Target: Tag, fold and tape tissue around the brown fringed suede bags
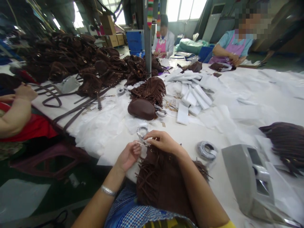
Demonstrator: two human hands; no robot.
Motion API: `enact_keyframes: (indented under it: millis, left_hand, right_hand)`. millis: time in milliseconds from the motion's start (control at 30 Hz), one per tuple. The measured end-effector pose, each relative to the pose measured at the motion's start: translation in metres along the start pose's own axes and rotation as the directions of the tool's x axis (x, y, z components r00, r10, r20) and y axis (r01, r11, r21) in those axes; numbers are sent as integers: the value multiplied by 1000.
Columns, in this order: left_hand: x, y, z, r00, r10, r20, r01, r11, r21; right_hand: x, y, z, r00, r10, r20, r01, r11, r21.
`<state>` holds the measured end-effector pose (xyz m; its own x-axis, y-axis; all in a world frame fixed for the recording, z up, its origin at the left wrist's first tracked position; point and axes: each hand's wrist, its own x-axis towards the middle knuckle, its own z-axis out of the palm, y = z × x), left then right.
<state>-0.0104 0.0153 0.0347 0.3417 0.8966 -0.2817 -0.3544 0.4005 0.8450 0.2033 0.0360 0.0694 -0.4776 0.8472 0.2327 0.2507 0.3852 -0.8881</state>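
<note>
A dark brown fringed bag (166, 180) lies across my lap and the table edge, its top toward the hands. My left hand (130, 155) is closed beside the bag's upper left corner, its fingertips pinching a thin pale strip. Just to the right, my right hand (163, 142) reaches over the bag's top edge, fingers partly stretched and apart, with the tips close to that strip. A small roll of clear tape (142, 131) stands on the table just beyond both hands. The bag's far right side is partly hidden under my right forearm.
A grey tape dispenser (247, 177) and a tape roll (207, 150) are at right. Ahead lie a fringed bag (152, 90) and white foam pieces (193, 98). Brown bags (78, 60) are heaped at left. Co-workers sit left and across; a metal post (148, 47) rises mid-table.
</note>
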Motion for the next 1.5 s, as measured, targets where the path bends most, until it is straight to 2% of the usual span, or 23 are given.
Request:
enact_keyframes:
  millis: [133,233,400,533,600,700,800,933,1100,1200,1300,1367,1500]
  left_hand:
    - [-3,11,1,999,28,-38,-30,998,-51]
    - [-5,20,6,998,37,-44,-38,999,-37]
    - [-1,21,13,992,87,-94,-89,996,-17]
    - [1,11,12,966,179,-188,-138,968,211]
    - [2,7,12,955,226,-192,-146,922,359]
    - [5,3,15,937,289,-196,-160,855,494]
    - [8,3,15,922,318,-221,-159,832,531]
    - [8,4,9,935,295,-196,-151,833,532]
    - [1,7,0,975,191,-114,-117,876,468]
    - [-1,10,1,995,91,-37,-77,958,278]
    - [2,12,3,998,64,19,-66,994,89]
    - [5,12,3,998,70,6,-70,998,9]
    - [9,10,0,996,55,-76,-65,988,-138]
  right_hand:
    - [3,6,9,1000,-20,24,20,1000,4]
    - [5,15,17,1000,-18,-5,18,1000,-23]
    - [6,19,22,992,78,-100,-73,996,54]
    - [5,17,22,982,163,-94,-154,983,100]
    - [5,16,22,978,184,-99,-174,979,103]
    - [5,16,22,975,191,-110,-181,978,101]
    - [4,18,21,977,182,-109,-171,980,103]
    - [3,20,20,979,170,-108,-161,983,91]
    - [3,21,19,969,204,-140,-211,977,-36]
    - [3,20,15,988,147,-49,-150,986,-76]
    - [0,21,7,997,73,18,-71,996,-56]
    - [-3,23,1,995,78,54,-75,995,-59]
    - [-10,30,-8,965,217,145,-211,976,-58]
